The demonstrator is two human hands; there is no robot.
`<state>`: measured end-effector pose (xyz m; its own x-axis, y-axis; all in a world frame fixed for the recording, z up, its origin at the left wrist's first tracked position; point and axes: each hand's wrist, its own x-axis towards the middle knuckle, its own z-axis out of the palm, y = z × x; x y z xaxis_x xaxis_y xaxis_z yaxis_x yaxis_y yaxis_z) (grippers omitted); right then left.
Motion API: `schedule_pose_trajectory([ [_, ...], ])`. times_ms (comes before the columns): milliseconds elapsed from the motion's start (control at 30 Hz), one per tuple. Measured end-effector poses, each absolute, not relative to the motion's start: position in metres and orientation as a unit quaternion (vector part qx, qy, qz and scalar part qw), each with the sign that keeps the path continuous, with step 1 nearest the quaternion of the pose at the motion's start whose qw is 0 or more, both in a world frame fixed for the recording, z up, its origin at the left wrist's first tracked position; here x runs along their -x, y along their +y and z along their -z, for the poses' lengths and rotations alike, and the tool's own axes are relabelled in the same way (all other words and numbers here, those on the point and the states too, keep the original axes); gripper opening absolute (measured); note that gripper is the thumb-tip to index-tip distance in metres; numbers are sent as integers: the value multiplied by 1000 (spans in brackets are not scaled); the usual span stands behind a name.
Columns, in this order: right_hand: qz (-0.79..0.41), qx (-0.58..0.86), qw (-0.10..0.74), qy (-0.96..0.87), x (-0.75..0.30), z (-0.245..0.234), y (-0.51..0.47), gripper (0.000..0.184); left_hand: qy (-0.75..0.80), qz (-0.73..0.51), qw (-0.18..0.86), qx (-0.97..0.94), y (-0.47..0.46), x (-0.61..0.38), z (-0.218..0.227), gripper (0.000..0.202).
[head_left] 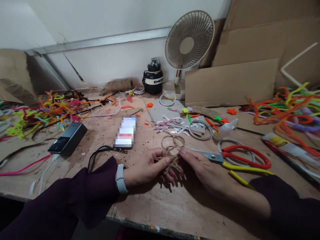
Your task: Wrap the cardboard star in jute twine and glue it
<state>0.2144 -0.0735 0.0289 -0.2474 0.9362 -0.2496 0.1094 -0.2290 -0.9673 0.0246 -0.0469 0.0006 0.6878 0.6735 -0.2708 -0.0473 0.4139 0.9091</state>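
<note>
A looped piece of brown twine [174,166] is between my two hands, a little above the near part of the table. My left hand [152,166] is closed on it, thumb on top and fingers beneath. From the other side my right hand [200,165] pinches the twine between thumb and fingertips. A round loop [172,141] of the twine stands out beyond my fingers. Scissors with red handles [258,156] lie just beyond my right hand, which partly hides their blades. A yellow fuzzy stem [246,168] lies beside the right forearm.
A phone [125,131] and a power bank [67,138] with a cable lie to the left. Colourful fuzzy stems [65,106] heap at both sides. White rings [200,129], paper scraps and a glue bottle [226,129] lie ahead. Behind stand a fan [190,40], a dark bottle [153,78], a twine spool [118,85] and cardboard [232,83].
</note>
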Motion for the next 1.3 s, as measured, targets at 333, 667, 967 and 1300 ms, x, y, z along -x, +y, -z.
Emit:
schedule_pose_trajectory([
  [333,-609,494,358,-506,-214,-15,-74,52,305,-253,753,-525,-42,-22,-6,62],
  [667,-563,479,344,-580,-215,-14,-74,53,340,-265,703,-565,-47,-24,-4,58],
  [967,-619,461,337,-540,-213,-12,-77,48,339,-312,688,-561,-42,-23,-5,58],
  [1300,-631,482,394,-463,-218,-9,-72,54,318,-243,753,-522,-39,-21,1,60],
])
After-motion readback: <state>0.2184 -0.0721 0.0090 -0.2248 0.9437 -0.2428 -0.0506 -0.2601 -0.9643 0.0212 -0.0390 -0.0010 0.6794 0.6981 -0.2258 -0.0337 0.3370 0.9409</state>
